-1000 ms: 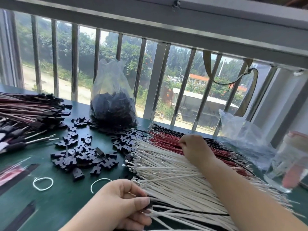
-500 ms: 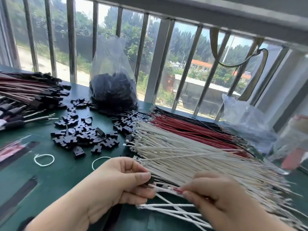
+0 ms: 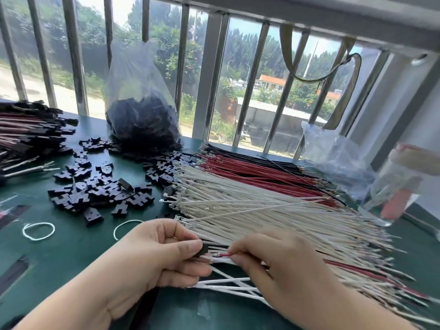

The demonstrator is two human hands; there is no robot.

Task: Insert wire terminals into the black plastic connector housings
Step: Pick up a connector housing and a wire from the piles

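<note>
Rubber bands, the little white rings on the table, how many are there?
2. One rubber band lies on the green table at the left. The other lies right of it, partly behind the left hand. More may be hidden under the piles.

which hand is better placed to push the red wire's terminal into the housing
Right. The right hand already pinches the red wire, its terminal pointing at the black housing, which the left hand grips and can steady.
</note>
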